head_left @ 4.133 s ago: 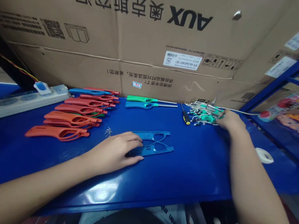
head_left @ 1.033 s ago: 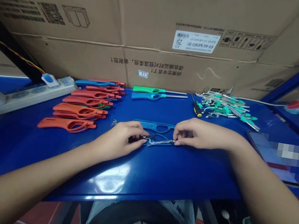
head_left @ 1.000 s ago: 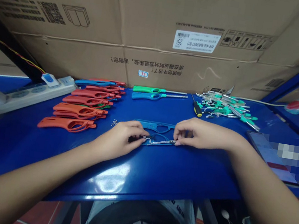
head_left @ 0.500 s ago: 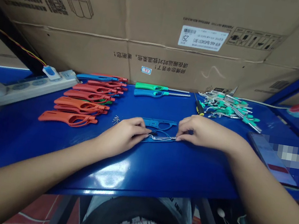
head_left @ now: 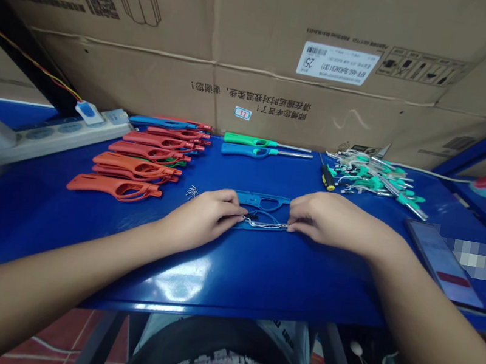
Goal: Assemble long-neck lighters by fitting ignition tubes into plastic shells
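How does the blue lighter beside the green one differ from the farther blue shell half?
The blue lighter has a silver rod; the farther shell half shows none. The lighter lies near the cardboard; the shell half lies by the left hand and right hand. Both are blue with a handle opening.

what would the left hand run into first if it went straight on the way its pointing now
Likely the small black part right by the left hand, then the white wires over the nearer blue shell, with the right hand beyond. Depth is unclear, so it might pass above them.
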